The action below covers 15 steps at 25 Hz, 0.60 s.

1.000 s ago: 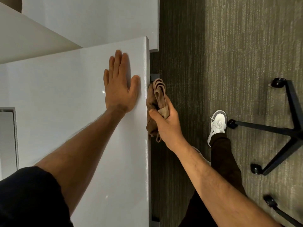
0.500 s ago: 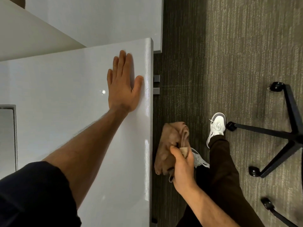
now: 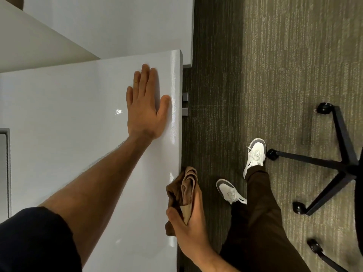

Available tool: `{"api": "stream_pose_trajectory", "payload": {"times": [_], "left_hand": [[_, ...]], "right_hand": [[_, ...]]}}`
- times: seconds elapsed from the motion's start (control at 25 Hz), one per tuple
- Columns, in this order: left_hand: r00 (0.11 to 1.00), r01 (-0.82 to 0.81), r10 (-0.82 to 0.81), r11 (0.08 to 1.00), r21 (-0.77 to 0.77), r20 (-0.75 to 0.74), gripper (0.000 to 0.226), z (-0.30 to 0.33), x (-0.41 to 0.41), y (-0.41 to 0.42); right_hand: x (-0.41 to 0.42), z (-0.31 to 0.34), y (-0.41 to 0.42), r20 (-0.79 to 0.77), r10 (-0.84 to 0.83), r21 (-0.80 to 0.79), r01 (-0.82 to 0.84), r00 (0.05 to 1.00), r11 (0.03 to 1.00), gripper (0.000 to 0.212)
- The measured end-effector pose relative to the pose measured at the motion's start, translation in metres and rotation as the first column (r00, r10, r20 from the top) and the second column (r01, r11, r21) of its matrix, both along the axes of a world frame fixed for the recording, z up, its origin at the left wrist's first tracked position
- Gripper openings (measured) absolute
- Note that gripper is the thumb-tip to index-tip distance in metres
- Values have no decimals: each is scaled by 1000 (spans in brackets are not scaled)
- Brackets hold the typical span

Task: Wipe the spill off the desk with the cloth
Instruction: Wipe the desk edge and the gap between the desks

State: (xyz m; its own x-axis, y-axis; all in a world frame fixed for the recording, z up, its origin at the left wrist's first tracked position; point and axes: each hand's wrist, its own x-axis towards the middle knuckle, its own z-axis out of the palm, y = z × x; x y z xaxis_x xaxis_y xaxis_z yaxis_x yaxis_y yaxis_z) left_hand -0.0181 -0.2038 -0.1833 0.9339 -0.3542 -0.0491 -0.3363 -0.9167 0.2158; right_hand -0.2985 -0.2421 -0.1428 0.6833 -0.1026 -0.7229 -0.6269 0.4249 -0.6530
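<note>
The glossy white desk [image 3: 59, 118] fills the left half of the view. My left hand [image 3: 146, 107] lies flat and palm-down on it near the right edge, fingers together. My right hand [image 3: 191, 224] grips a bunched brown cloth [image 3: 182, 190] against the desk's right edge, lower down, with part of the cloth lapping onto the top. A small wet glint [image 3: 118, 111] shows on the desk just left of my left hand.
A grey-framed inset [image 3: 5, 173] sits at the desk's left. A second white surface [image 3: 110, 26] lies behind. Right of the desk is carpet with my legs, white shoes [image 3: 255, 156] and a black chair base on castors [image 3: 341, 163].
My right hand dropped the cloth down away from the desk edge beside my left hand, then brought it back against the edge lower down. My left hand has stayed flat.
</note>
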Motion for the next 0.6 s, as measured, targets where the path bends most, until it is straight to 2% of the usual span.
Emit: {"api": "stream_pose_trajectory", "payload": {"times": [0.2, 0.6], "left_hand": [[1000, -1, 1, 1000, 14, -3, 70, 2, -1, -1], [998, -9, 10, 1000, 13, -57, 70, 8, -5, -5]], "right_hand": [[57, -13, -16, 52, -41, -151, 48, 998, 987, 81], [174, -23, -69, 233, -82, -262, 144, 969, 954, 71]]}}
